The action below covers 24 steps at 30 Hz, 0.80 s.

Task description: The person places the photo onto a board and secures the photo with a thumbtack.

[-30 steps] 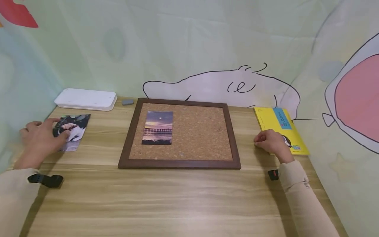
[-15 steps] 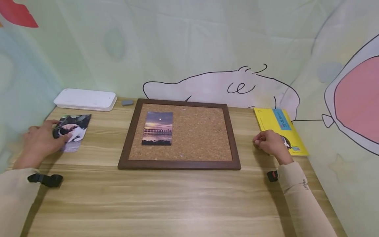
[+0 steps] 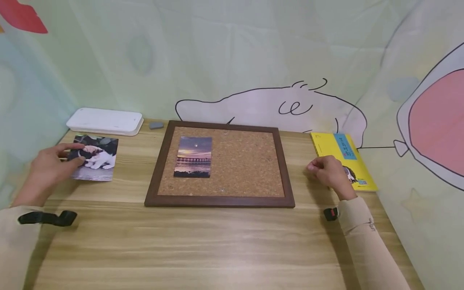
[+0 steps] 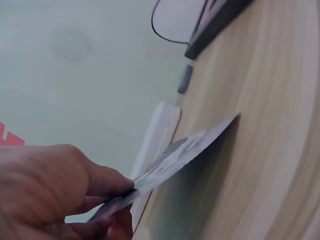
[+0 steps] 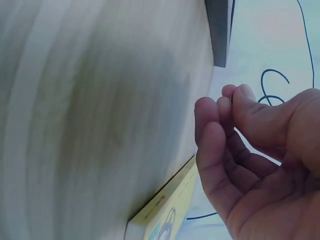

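Note:
My left hand pinches the left edge of a cat photo between thumb and fingers. In the left wrist view the photo is tilted, its far part raised over the table. At the right, my right hand hovers beside the yellow book, partly covering it. Its fingers are curled and the thumb meets a fingertip in the right wrist view; whether anything small is between them I cannot tell. A sunset pier photo lies on the left part of the cork board, with a small pin near its top.
A white case lies at the back left of the table, with a grey eraser-like block to its right. A printed curtain hangs behind and along both sides. The board's brown frame borders the cork.
The cat photo has come up off the table in my left hand, shifting right and turning more square to the head view. My right hand has moved slightly left.

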Motion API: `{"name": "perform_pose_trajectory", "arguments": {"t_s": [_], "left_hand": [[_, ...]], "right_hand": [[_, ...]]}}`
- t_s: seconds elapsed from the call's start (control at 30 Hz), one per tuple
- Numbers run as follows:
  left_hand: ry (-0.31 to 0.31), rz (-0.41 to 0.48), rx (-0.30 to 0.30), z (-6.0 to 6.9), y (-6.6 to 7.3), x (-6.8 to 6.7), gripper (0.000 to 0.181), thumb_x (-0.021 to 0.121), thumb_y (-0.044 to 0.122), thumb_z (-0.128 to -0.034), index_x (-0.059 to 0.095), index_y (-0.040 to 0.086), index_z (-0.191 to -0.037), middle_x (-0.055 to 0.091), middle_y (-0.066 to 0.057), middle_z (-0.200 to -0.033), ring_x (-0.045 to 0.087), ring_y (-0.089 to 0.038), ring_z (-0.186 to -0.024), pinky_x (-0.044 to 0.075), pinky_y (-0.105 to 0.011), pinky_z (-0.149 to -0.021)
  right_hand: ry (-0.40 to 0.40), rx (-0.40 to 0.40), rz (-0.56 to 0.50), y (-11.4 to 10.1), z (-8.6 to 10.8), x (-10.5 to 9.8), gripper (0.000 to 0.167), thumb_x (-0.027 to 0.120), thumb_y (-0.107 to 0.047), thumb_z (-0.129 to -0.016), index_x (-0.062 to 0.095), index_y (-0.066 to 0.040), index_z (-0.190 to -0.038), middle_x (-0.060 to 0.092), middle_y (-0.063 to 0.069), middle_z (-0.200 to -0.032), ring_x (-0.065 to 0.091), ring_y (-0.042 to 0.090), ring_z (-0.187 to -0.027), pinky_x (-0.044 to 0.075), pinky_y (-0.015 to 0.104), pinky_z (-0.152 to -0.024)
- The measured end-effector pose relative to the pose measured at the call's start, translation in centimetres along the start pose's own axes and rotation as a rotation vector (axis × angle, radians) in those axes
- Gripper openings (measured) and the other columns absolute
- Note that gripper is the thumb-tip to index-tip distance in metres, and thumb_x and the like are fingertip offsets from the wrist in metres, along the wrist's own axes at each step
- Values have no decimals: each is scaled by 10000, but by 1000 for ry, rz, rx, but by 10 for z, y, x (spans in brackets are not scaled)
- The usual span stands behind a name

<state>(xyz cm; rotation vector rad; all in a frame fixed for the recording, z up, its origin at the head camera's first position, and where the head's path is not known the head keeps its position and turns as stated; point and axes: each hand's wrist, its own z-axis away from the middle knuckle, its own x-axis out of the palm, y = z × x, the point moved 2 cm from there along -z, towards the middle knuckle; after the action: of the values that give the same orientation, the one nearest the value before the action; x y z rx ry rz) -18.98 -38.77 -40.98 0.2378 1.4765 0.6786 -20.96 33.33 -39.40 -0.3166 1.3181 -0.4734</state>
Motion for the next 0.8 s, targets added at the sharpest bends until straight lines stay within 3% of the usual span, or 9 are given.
{"name": "perform_pose_trajectory", "arguments": {"t_s": [0.23,0.37,0.43,0.57,0.7,0.8], "left_hand": [[29,114,55,5,25,3,601,607,410,-1073,525,96,-1579,520,-147,-1318,471,-207,-1039,408,-212,-697],[18,198,103,7,43,9,607,666,480,-1038,586,156,-1546,518,109,-1213,468,-16,-996,424,-153,-747],[12,236,137,7,54,13,595,699,474,-1023,616,150,-1516,515,177,-1161,478,30,-975,427,-134,-754],[-11,293,192,8,76,21,571,753,440,-1001,651,124,-1466,533,204,-1093,511,36,-948,437,-143,-751],[-42,322,219,8,98,32,553,783,421,-984,673,120,-1435,562,201,-1050,542,9,-933,451,-174,-745],[-70,311,231,7,116,41,536,784,426,-983,682,148,-1430,577,196,-1048,551,-16,-939,453,-194,-751]], "right_hand": [[57,15,-103,-12,-1,-2,231,662,-169,-1075,764,-11,-1209,766,186,-1133,641,272,-974,515,267,-800],[103,-18,-142,-21,-3,-3,205,667,-118,-1065,759,-6,-1210,769,213,-1168,686,281,-976,526,224,-798],[128,-48,-161,-25,-4,-2,200,662,-100,-1064,752,4,-1209,768,223,-1160,707,293,-978,533,217,-797],[161,-62,-209,-33,-5,-1,207,653,-100,-1068,733,-4,-1233,766,218,-1176,734,310,-1028,554,248,-842],[146,-34,-297,-39,-5,0,239,664,-131,-1069,716,-25,-1277,753,184,-1216,742,286,-1077,588,299,-929],[103,-50,-431,-44,-6,3,291,687,-173,-1061,694,-15,-1304,744,122,-1183,750,261,-1086,611,329,-993]]}}
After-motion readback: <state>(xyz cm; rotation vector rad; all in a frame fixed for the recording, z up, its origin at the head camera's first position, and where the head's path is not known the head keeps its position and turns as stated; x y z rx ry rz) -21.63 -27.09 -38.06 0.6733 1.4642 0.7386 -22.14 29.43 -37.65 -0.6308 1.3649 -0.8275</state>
